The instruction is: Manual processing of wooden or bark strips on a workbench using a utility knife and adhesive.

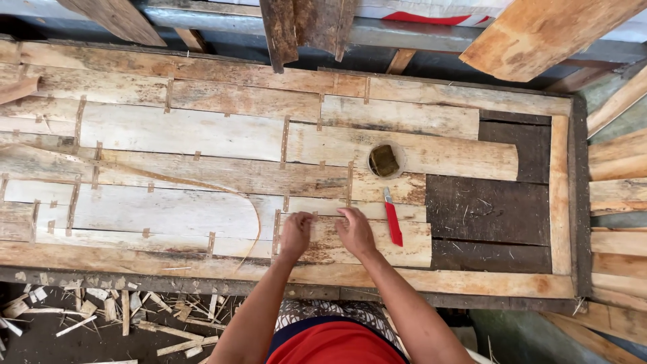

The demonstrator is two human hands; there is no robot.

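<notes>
Pressing flat with spread fingers, the left hand (295,232) and right hand (355,229) hold nothing, resting side by side on a pale veneer sheet (367,243) whose long axis runs left to right across the work table (472,283). Just right of the right hand lies a red utility knife (391,219); beyond it sits a round glue pot with a brush (385,160), and a thin curved strip (256,222) arcs to the left.

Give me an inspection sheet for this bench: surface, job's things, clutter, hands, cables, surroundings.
Surface: wooden frame filled with pale veneer sheets joined by small tape strips; dark gap at right.
Job's things: veneer piece under both hands; red knife beside it; round tub with brush.
Clutter: thin curled strip on the sheets.
Hands: left hand and right hand flat on the veneer, holding nothing.
Cables: nothing seen.
Surroundings: wood scraps on the ground; planks stacked at right.
</notes>
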